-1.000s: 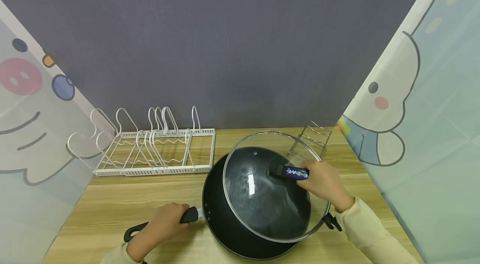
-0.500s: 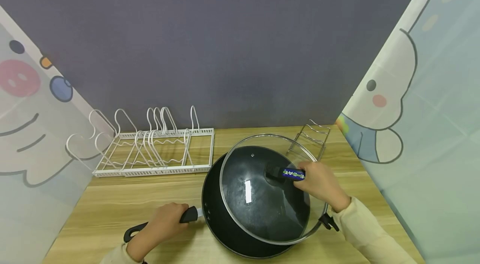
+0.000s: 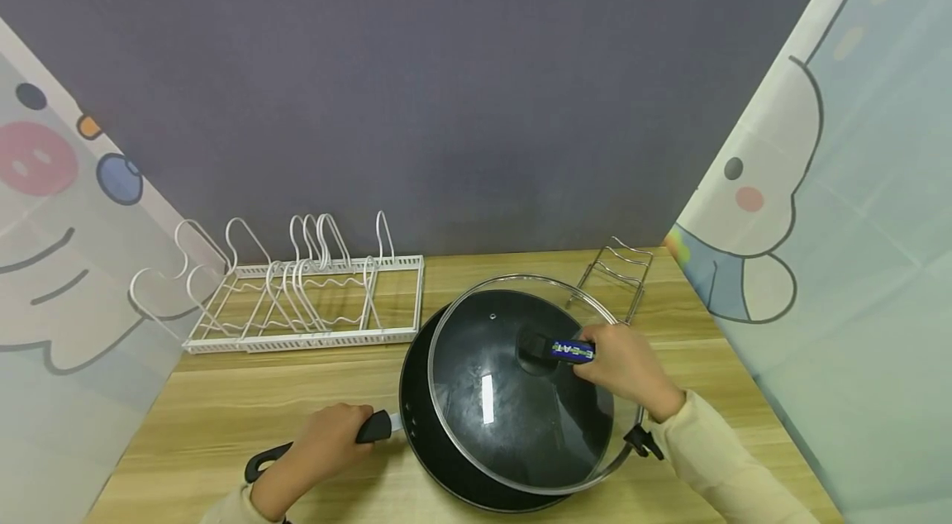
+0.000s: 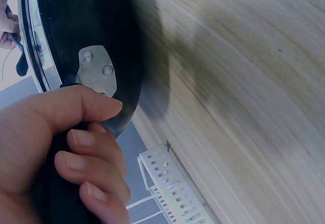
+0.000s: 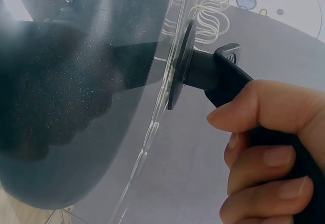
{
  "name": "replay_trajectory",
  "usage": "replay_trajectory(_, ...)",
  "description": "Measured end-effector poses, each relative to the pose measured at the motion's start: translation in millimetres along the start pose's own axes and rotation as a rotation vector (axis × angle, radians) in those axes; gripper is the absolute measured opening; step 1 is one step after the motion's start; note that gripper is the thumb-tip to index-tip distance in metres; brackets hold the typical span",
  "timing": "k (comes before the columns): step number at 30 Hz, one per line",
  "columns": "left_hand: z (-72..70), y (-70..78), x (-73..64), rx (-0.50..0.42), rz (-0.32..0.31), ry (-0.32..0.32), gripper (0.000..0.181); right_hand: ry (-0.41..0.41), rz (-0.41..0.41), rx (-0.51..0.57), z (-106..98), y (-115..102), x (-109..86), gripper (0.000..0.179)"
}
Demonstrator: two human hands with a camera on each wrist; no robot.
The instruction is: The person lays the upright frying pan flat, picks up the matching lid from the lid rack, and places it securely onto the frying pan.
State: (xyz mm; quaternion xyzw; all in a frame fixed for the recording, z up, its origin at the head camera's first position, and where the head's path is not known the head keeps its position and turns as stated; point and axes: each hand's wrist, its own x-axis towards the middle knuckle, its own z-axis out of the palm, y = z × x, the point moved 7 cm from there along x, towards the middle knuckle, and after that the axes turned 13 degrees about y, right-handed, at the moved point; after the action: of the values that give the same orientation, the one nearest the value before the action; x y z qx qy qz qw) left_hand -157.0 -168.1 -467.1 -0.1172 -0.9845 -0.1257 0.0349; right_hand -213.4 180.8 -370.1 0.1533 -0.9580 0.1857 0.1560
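Observation:
In the head view a black frying pan [image 3: 418,408] stands at the front middle of the wooden table. My left hand [image 3: 327,441] grips its black handle [image 3: 374,427]; the left wrist view shows fingers wrapped round the handle, close to the riveted metal bracket [image 4: 96,69]. Over the pan, shifted to the right, hangs a glass lid [image 3: 491,416] with a metal rim. My right hand [image 3: 621,365] holds the lid's black handle [image 3: 543,347], which carries a blue label. In the right wrist view the pan [image 5: 56,173] shows through the glass, apart from the lid.
Behind on the left lies a white wire rack [image 3: 335,338] with upright loops. A small metal wire rack [image 3: 621,272] stands at the back right, partly seen through the lid. A black clip-like piece [image 3: 643,442] sits at the lid's right rim. A grey wall [image 3: 476,94] closes the back.
My right hand has brought the lid a little left and toward the front, so it covers more of the pan. The left hand and pan have stayed in place.

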Motion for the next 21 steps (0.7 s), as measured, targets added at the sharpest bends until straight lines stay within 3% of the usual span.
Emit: replay_trajectory(21, -1.1, 0.4, 0.5, 0.002, 0.013, 0.021, 0.023, -0.024, 0.004, 0.035, 11, -8, 0.2, 0.017)
